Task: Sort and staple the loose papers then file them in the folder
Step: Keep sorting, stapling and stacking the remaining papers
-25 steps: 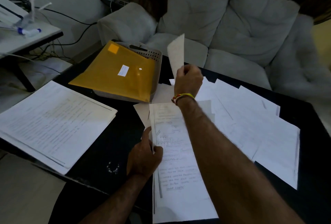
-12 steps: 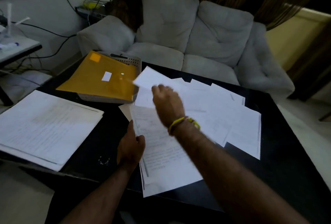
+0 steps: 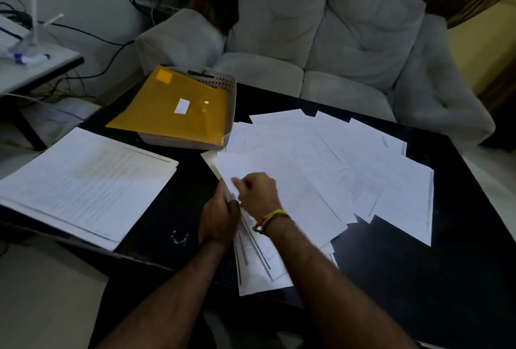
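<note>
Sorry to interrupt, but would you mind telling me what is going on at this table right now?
A person is sorting loose papers fanned across a black table. The left hand grips the edge of a near bundle of sheets, and the right hand pinches at its top sheets. A neater stack lies to the left. The yellow folder rests on a grey basket, nothing filed in it yet.

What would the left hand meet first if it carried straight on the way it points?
Most likely the grey tray under the yellow folder. The left hand points up the papers' left edge; depth is unclear.
</note>
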Available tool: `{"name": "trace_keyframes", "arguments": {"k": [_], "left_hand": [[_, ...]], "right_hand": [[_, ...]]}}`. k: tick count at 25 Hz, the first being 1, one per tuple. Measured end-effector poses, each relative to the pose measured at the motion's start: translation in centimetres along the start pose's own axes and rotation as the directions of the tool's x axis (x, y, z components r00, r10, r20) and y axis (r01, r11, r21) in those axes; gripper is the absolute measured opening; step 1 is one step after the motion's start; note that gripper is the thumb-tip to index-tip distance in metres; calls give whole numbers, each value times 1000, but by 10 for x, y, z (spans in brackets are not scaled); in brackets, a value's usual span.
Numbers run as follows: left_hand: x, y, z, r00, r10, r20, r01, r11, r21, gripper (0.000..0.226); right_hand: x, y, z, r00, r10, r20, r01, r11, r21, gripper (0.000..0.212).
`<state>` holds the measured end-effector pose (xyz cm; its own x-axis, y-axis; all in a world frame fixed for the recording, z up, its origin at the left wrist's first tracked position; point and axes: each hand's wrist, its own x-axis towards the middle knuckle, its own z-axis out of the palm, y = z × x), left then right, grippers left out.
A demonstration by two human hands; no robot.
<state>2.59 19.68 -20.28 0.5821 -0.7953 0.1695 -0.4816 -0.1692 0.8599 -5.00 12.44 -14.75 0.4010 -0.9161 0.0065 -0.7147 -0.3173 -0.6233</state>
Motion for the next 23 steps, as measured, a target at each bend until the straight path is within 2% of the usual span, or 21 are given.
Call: {"name": "trace_keyframes", "arguments": {"k": [2,3,5,6,8,11,13,15,19,21,23], "left_hand": [[0,2,2,999,-35,-11,35,999,41,47],[0,3,3,999,-48,-21,49,997,62,49],[1,3,7,998,-49,-35,51,997,54,49],[1,2,8,998,-42,-39,44,998,48,44],[0,0,10,999,-38,-35,40,997,66,38],[1,3,7,996,-83,-23,85,992,91,58],[0,9,6,995,-93,-34,95,994,53,60],[0,10,5,996,-84,-33,85,996,15,52],[4,2,5,988,-155,-6,155,988,-20,14],[3,8,0,986,-168,-17,166,981,-96,6],[-2,28,-4,989,-131,-70,118,979,-169,9]], "right_hand": [[5,27,-15,977,-32,-211,16,997,-78,29],[6,46,-22,950,-9,-312,-48,983,-175,24],[0,82,-32,902,165,-400,-307,896,-322,41],[-4,95,-31,869,256,-424,-408,855,-320,46],[-15,109,-24,818,313,-482,-473,843,-255,49],[-29,120,-10,763,234,-603,-367,924,-104,39],[-31,121,-11,734,274,-621,-328,944,29,34],[-33,119,-13,729,287,-622,-302,950,85,32],[-36,110,-17,724,281,-630,-229,959,164,38],[-40,109,-17,728,282,-624,-188,959,214,42],[-45,112,-23,728,326,-602,-142,932,334,50]]}}
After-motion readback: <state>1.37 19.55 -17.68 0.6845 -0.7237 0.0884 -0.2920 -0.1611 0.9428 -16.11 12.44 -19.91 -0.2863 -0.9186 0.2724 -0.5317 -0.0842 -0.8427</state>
